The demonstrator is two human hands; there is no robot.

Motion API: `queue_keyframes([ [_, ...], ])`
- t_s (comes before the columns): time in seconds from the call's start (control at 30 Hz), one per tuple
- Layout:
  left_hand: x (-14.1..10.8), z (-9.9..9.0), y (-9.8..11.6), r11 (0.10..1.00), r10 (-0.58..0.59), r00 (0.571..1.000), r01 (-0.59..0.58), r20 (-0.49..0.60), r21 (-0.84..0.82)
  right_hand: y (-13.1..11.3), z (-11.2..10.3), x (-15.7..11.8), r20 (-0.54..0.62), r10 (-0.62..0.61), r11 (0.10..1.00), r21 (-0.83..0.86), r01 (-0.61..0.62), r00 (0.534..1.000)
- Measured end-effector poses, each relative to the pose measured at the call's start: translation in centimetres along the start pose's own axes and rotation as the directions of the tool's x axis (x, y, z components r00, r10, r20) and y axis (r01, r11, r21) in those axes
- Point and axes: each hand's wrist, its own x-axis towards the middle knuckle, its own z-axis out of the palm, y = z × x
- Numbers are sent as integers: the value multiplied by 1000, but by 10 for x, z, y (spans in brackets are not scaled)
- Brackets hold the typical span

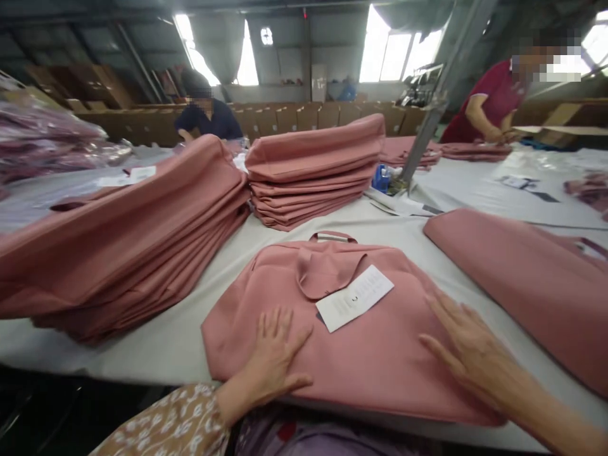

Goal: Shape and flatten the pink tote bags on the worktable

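Note:
A pink bag (361, 354) lies flat in front of me at the table's near edge, its handles at the far side. On its front rests a white paper tag (355, 297), partly over a darker tag, beside the looped fabric handle (308, 278). My left hand (273, 358) presses flat on the bag's left part with the fingers spread. My right hand (468, 351) lies along the bag's right side, fingers stretched out. Neither hand grips anything.
Stacks of pink bags stand at the left (156, 240) and the middle back (308, 171). Another pink bag (522, 272) lies at the right. A metal post (430, 133) rises behind. Two people work across the white-covered table (156, 354), near cardboard boxes (285, 120).

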Motion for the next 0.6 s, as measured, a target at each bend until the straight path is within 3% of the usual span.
queue_keyframes([
  [0.17,-9,-7,-32,985,102,994,-95,-42,143,-12,25,3,294,10,997,71,-32,956],
  [0.23,-9,-6,-54,972,167,979,-143,-114,187,-12,36,-4,333,33,996,66,-58,942],
  [0.37,-6,8,-84,952,245,950,-198,-195,233,-16,52,-18,217,63,998,-6,-64,974],
  [0.6,-6,22,-86,939,291,920,-222,-262,263,-19,63,-23,112,42,999,-29,-39,993],
])
